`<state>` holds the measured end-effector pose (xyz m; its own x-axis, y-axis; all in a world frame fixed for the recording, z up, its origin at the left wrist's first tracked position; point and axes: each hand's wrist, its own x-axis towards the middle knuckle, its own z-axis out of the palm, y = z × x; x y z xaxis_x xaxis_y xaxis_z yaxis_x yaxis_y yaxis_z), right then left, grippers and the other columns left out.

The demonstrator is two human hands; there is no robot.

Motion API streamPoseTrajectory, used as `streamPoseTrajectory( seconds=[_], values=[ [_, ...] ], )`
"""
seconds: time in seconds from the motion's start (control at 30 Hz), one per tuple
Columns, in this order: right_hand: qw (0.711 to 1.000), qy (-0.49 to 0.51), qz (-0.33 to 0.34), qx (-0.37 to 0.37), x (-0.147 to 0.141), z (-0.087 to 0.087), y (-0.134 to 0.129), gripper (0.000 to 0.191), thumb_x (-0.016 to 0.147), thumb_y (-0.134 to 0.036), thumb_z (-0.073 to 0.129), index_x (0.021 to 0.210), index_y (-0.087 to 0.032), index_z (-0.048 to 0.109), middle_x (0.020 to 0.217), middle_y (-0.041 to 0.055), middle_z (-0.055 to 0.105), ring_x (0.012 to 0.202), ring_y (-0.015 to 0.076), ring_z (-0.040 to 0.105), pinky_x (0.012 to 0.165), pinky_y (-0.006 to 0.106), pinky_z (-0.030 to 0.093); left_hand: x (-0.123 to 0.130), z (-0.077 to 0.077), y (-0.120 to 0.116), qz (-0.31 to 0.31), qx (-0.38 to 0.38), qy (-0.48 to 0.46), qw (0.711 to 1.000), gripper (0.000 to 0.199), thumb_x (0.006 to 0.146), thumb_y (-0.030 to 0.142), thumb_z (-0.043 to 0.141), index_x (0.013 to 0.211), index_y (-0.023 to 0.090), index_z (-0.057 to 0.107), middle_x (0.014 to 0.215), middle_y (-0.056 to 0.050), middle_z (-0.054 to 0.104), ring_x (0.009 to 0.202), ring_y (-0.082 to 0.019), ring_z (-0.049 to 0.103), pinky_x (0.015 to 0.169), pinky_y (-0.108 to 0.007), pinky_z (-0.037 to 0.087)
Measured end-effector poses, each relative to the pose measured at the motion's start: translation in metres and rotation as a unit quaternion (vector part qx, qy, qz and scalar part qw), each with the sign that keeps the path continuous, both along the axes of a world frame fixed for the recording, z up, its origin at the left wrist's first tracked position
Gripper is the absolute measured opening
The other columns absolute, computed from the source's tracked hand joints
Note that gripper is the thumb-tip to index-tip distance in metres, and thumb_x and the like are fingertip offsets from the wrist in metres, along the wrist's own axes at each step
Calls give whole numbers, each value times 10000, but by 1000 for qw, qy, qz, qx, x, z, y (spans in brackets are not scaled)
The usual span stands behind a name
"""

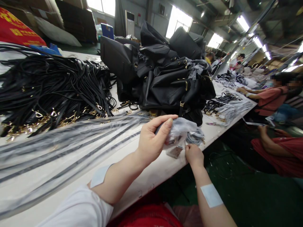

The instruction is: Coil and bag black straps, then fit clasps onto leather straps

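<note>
My left hand (152,138) is closed around a strap in clear plastic wrapping (181,126), folded into a bundle and held above the white table. My right hand (194,155) is closed at the table's edge; whatever its fingers hold is hidden from me. Just beyond it lies a coiled, plastic-wrapped strap (196,137) with a gold-coloured clip. Between the two hands, under the bundle, sits a small brownish, see-through block (174,152). Long straps in plastic sleeves (94,143) stretch across the table to the left of my left hand.
Black bags (163,72) are heaped behind my hands. A large pile of black straps with gold clips (54,88) covers the left side. Small scissors (210,124) and more wrapped straps (227,107) lie to the right. Co-workers, one in a red sleeve (279,151), sit along the right edge.
</note>
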<state>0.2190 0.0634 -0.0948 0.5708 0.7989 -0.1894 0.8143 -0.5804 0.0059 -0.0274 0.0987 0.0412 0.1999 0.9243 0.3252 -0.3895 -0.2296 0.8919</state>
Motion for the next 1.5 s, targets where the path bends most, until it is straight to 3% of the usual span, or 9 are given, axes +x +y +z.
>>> streamPoseTrajectory(
  seconds=[0.73, 1.1, 1.2, 1.33, 1.43, 1.5],
  values=[
    [1000, -6, -13, 7, 3, -4, 0, 251, 981, -371, 584, 1110, -169, 656, 1133, 73, 679, 979, 196, 664, 874, 413, 555, -5, 2, -3, 4, 21, -6, 1000, 311, 924, 462, 609, 1062, 233, 768, 618, 1, 615, 474, -83, 478, 443, -195, 379],
    [996, -30, -30, 80, 9, -15, -17, 240, 997, -373, 551, 1058, -173, 667, 1067, 60, 695, 923, 179, 668, 857, 394, 549, -6, 3, -4, -16, 3, -19, 1000, 327, 919, 469, 614, 1061, 214, 760, 548, 25, 534, 457, -74, 454, 431, -182, 360],
    [995, -25, -13, 99, 10, -21, -23, 282, 1005, -387, 520, 1134, -179, 659, 1122, 76, 695, 945, 186, 675, 854, 370, 537, -4, 2, -5, -24, -2, -8, 1000, 350, 915, 480, 611, 1067, 202, 759, 582, 8, 579, 470, -82, 462, 452, -192, 381],
    [992, -34, 37, 117, 9, -28, -22, 308, 967, -345, 560, 1180, -156, 679, 1158, 136, 684, 1117, 245, 643, 915, 311, 478, -1, 0, -6, -12, -2, 27, 1000, 387, 899, 503, 614, 1055, 182, 764, 723, -35, 670, 501, -85, 479, 477, -198, 397],
    [990, -44, 53, 122, 10, -29, -19, 288, 980, -220, 469, 1086, -157, 729, 1085, 144, 700, 1053, 264, 674, 853, 321, 480, 0, -2, -6, -4, -19, 22, 1000, 413, 882, 526, 625, 1037, 169, 762, 718, -30, 654, 494, -79, 467, 470, -194, 392],
    [989, -47, 58, 127, 11, -28, -16, 321, 993, -252, 437, 1051, -167, 742, 1069, 143, 705, 999, 268, 694, 801, 332, 490, 1, -1, -6, 3, -39, 6, 999, 429, 869, 539, 636, 1041, 164, 756, 638, -6, 599, 474, -76, 447, 452, -189, 377]
  ],
)
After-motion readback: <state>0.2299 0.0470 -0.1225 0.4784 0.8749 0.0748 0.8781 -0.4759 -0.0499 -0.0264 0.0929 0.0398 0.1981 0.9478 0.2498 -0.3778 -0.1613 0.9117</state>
